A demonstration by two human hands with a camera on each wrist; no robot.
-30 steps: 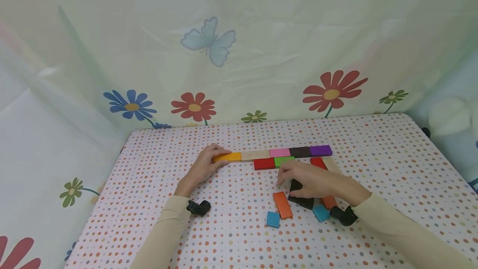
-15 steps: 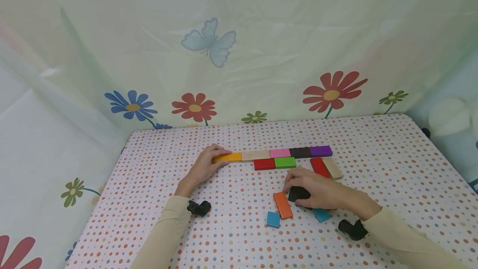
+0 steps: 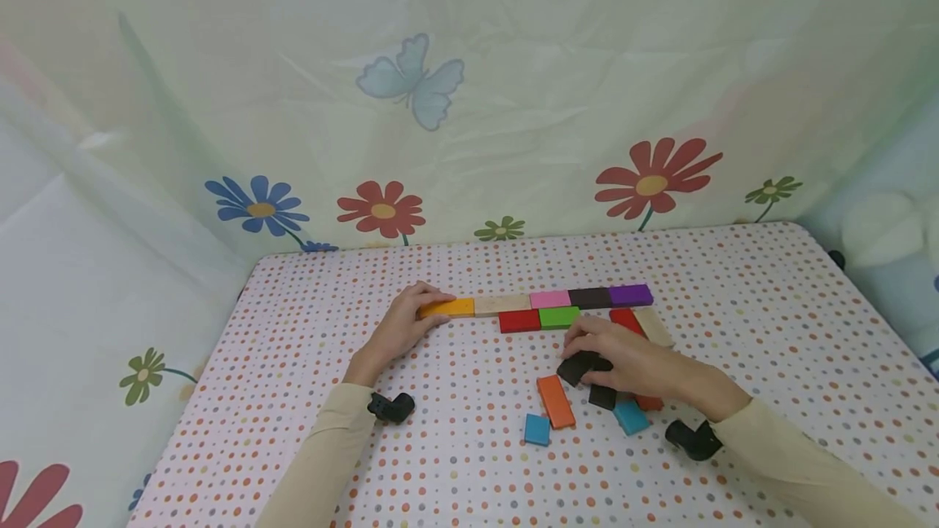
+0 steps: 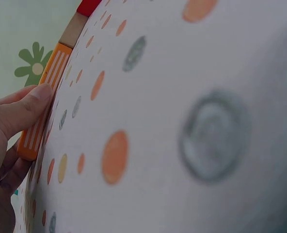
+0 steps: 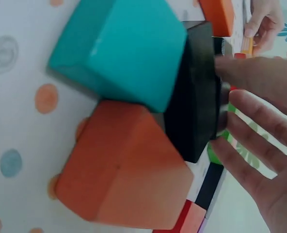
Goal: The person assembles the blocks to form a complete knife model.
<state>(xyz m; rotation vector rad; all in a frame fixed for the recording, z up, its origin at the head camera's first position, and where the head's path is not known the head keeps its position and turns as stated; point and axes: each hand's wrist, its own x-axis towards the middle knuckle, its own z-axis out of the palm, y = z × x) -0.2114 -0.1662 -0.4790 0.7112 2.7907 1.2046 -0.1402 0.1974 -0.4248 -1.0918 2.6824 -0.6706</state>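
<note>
My left hand (image 3: 403, 323) pinches the left end of a yellow-orange block (image 3: 459, 307), the first in a long row; white stripes mark its side in the left wrist view. My right hand (image 3: 627, 353) holds a black block (image 3: 576, 367) between thumb and fingers, slanted to the left. A second black block (image 3: 603, 397) lies just under it. Close in front of the right wrist camera are a turquoise block (image 5: 119, 48) and an orange-red block (image 5: 124, 165). The right palm hides part of the blocks behind it in the head view.
The row continues with wooden, pink (image 3: 549, 299), dark brown and purple (image 3: 631, 295) blocks. Red (image 3: 519, 321) and green (image 3: 560, 317) blocks lie against its near side. An orange block (image 3: 556, 402) and a blue square (image 3: 537, 430) lie nearer. Red and wooden (image 3: 654, 327) blocks sit right.
My right hand closed its fingers on the upper black block and shifted it left, uncovering the black one beneath. The left hand stayed still on the yellow-orange block.
</note>
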